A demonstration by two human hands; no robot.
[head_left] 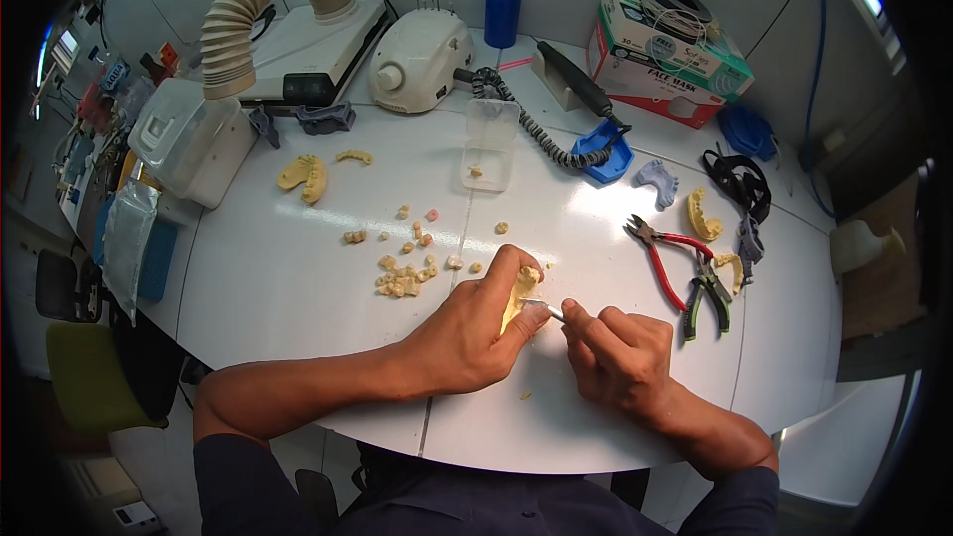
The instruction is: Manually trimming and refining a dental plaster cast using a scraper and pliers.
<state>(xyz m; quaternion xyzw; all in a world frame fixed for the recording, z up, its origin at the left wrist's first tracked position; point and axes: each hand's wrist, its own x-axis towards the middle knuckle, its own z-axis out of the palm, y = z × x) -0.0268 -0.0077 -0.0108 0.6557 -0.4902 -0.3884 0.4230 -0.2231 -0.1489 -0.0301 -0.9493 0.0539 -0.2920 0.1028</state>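
Note:
My left hand is wrapped round a pale yellow dental plaster model, held just above the white table near its front middle. My right hand grips a slim metal carving tool, its handle mostly hidden in the fingers. The tool's tip reaches the model's surface beside my left thumb. Crumbs and a small yellow shaving lie on the table around the hands. Left of the model is a loose cluster of small tooth-like plaster pieces.
Red-handled cutters and green-and-black pliers lie at right, near more dental models. At the back stand a white control box, a rotary handpiece, a mask box and a ribbed suction hose. A small clear case lies open.

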